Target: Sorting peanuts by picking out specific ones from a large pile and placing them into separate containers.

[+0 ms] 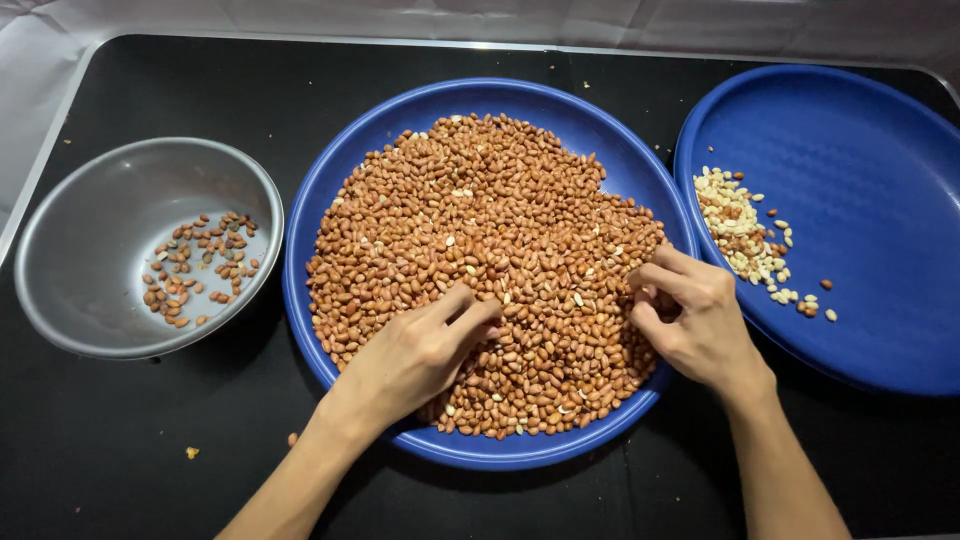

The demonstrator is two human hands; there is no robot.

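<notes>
A large blue plate (420, 110) in the middle holds a wide heap of red-brown peanuts (490, 230). My left hand (415, 355) rests on the near part of the heap, fingers pinched together among the nuts. My right hand (695, 315) is at the heap's right edge, fingers curled and pinched on peanuts; whether it holds any is hidden by the fingers. To the right, a second blue plate (860, 190) carries a small pile of pale skinless peanuts (740, 230). On the left stands a grey metal bowl (90, 220) with a few dark peanuts (200, 265).
Everything sits on a black tabletop (130, 450) with a pale metal rim. Two stray bits (190, 452) lie on the table near my left forearm. White cloth runs along the far edge.
</notes>
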